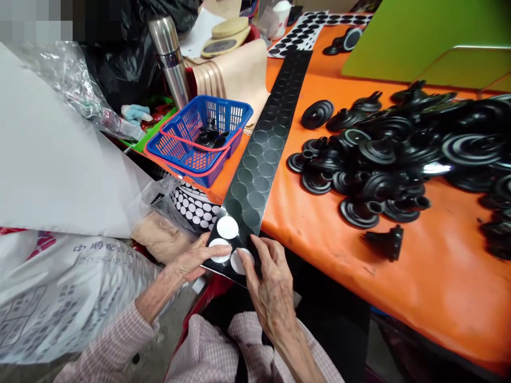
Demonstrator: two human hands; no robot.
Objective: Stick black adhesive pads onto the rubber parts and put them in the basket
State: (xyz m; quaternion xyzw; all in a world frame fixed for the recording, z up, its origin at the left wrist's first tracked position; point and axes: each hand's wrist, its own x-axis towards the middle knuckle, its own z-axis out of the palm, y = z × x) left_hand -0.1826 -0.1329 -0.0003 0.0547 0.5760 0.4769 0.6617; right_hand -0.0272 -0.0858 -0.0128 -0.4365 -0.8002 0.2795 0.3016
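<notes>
A long black strip point(261, 159) of round stickers runs over the orange table and past its front edge. Three white circles show at its near end. My left hand point(191, 260) grips the strip's left edge, with the thumb lying on one white circle point(217, 251). At the right side of the near end, my right hand point(271, 276) has its thumb on another white circle point(239, 261) and its index finger on the strip's edge. The third white circle point(227, 227) lies uncovered, farther up the strip.
Many black rubber parts point(383, 143) are heaped on the orange table point(319, 234) at the right. A blue basket point(183, 133) holds a few similar parts. Behind it stand a steel flask point(170, 58) and brown paper point(239, 69). A green board point(431, 42) is at the back right.
</notes>
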